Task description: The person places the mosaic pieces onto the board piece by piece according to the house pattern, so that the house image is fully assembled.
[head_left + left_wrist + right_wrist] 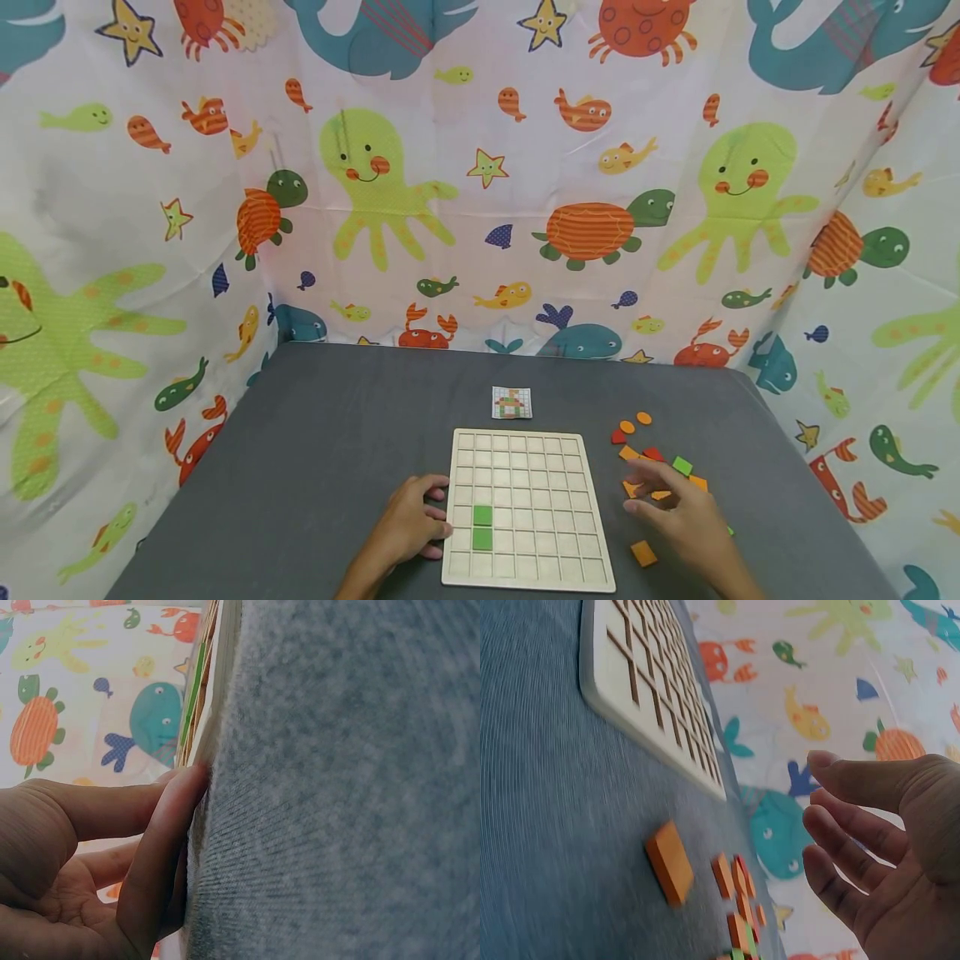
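At 3 o'clock of wooden grid board (534, 523), right hand (678, 510) loosely spread, empty; pinch orange square tile (643, 553) by edges; 9 o'clock, left hand (409, 518) relaxed against rim.

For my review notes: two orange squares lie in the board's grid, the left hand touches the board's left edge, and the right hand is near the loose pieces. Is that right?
Not quite: the two squares in the board's grid are green, not orange, as the head view shows. The rest stands.
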Tool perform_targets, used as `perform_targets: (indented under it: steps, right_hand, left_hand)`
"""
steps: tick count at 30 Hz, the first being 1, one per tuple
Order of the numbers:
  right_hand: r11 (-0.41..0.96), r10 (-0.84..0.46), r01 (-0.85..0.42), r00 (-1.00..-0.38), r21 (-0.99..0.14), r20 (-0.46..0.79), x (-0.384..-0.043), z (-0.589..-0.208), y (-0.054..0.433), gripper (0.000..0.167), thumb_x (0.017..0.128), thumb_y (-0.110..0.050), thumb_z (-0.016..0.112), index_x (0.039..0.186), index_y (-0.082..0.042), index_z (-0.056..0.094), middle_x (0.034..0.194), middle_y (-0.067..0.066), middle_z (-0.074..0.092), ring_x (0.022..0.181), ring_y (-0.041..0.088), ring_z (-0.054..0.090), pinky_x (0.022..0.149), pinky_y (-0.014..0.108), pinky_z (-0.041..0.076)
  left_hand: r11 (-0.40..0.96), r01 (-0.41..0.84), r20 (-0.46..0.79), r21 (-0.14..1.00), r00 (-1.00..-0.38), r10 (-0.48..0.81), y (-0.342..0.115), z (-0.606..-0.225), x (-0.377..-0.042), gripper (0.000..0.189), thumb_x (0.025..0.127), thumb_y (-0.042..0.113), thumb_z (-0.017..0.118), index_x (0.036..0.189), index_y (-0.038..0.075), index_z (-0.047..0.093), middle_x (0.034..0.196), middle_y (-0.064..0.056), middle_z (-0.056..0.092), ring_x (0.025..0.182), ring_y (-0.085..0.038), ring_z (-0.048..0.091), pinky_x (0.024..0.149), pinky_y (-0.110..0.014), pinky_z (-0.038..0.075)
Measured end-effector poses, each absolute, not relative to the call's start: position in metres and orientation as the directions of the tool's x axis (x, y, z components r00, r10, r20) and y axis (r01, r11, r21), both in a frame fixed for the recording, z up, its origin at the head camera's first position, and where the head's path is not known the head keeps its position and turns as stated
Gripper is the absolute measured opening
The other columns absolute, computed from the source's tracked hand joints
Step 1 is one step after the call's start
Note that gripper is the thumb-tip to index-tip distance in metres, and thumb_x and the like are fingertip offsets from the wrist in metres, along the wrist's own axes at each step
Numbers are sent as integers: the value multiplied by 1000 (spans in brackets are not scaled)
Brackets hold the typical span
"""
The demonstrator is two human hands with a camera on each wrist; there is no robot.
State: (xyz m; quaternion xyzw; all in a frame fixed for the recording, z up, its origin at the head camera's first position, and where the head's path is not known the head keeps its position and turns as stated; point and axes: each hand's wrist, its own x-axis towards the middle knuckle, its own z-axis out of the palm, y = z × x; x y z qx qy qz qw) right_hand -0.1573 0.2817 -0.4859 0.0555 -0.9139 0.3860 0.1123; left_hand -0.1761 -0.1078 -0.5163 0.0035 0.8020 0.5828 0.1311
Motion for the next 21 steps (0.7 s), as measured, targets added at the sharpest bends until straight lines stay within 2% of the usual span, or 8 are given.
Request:
perform_targets:
  steps: [3,7,14,18,21]
  right_hand:
    - [733,10,-170,-965,-658,260,-156,-488,294,54,83,-14,90,133,-11,70,107,2,78,90,9,69,69,24,58]
    - [750,47,-102,-977,-654,207,-151,-488,308,59,85,-16,90,139,-10,67,110,6,77,93,14,70,67,24,57]
    - [753,99,2,-989,-658,110,-147,-492,334,62,88,-19,88,143,-6,62,111,12,75,88,7,67,65,24,57]
    - [779,117,67,-992,-624,39,-146,-493,346,63,89,-19,87,144,-5,59,115,15,75,91,16,71,67,25,57]
    - [792,118,95,-993,-603,-1,-147,-494,355,64,90,-17,86,145,-2,58,116,17,74,94,24,71,71,32,59]
  left_hand:
    - [324,-150,-209,934,-965,156,-108,-516,-176,68,76,-18,81,139,-1,61,120,-15,55,93,-22,66,53,-39,65]
    - [313,-146,-204,939,-966,161,-108,-517,-176,68,76,-17,81,139,-1,61,121,-15,55,93,-23,66,53,-40,65]
    - [301,-136,-193,944,-967,168,-108,-518,-175,68,76,-17,81,139,-1,61,121,-15,55,94,-22,66,53,-40,65]
    - [300,-135,-192,944,-967,169,-109,-518,-175,68,76,-17,80,139,-2,61,121,-16,55,93,-22,66,53,-40,65]
    - [299,-137,-194,944,-966,170,-109,-518,-175,68,76,-17,80,140,-2,60,121,-16,55,94,-23,66,53,-40,65]
